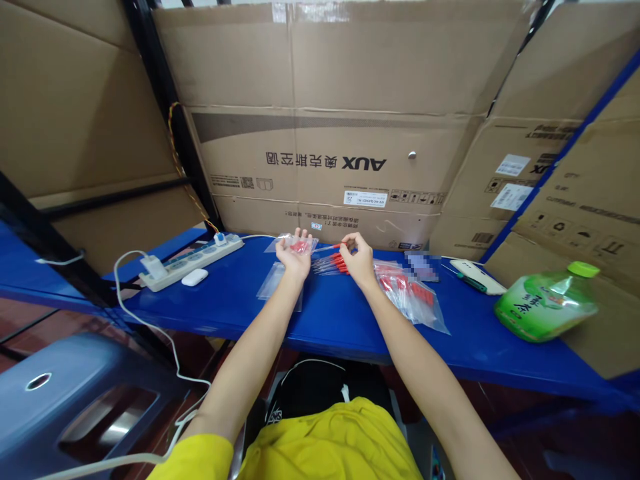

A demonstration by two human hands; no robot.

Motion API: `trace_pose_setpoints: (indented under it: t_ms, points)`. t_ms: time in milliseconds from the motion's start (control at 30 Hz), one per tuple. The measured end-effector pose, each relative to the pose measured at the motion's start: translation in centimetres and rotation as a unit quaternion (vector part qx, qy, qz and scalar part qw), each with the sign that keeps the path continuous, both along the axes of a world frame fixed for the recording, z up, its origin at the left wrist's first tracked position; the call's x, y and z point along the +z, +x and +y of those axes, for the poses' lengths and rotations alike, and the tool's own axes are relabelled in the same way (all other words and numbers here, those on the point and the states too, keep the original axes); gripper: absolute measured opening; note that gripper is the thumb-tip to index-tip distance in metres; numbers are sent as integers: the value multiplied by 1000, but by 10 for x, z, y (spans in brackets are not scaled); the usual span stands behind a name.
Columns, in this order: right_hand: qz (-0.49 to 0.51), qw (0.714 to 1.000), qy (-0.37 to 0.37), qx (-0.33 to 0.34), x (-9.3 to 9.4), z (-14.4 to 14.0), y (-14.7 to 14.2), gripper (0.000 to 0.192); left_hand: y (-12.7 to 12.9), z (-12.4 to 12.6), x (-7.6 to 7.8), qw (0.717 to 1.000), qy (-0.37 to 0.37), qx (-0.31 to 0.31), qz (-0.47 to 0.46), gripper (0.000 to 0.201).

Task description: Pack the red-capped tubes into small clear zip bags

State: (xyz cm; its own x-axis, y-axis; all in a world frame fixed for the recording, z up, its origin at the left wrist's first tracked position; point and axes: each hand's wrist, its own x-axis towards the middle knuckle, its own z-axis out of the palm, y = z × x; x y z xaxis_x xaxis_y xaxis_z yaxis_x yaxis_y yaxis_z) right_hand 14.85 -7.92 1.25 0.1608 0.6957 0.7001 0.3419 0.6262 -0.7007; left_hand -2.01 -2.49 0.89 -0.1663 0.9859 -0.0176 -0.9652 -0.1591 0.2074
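My left hand (pixel 295 262) is palm up, its fingers loosely stretched, and holds a clear plastic bag (pixel 306 245) with red pieces showing in it. In a pinch, my right hand (pixel 361 261) grips the red end of a thin red-handled rod (pixel 336 246), whose pale shaft points at the bag. Just below lies a bunch of similar red-handled rods (pixel 331 263), side by side on the blue table; their exact kind is too small to tell. Flat clear bags (pixel 273 283) lie left of my left wrist. Right of my right hand are bags filled with red-handled rods (pixel 411 297).
On the blue table (pixel 330 320) stand a white power strip (pixel 197 261) with a plug and cable, a white case (pixel 195 277), a green-handled tool on a white pad (pixel 477 277), and a green bottle (pixel 543 303) lying tilted. Cardboard (pixel 320 80) walls the back. A stool (pixel 75 400) is left.
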Motion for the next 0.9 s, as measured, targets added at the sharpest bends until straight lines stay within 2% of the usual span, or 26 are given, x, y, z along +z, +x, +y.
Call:
trace_pose_setpoints:
  t_ms: [333, 533, 900]
  points:
    - [-83, 988, -39, 124, -7, -9, -22, 21, 11, -7, 2, 999, 18, -17, 43, 26]
    - [-61, 983, -48, 166, -10, -10, -28, 18, 21, -20, 9, 992, 86, -36, 86, 40]
    - [-35, 991, -50, 120, -13, -9, -30, 16, 29, -35, 13, 975, 130, -99, 148, 63]
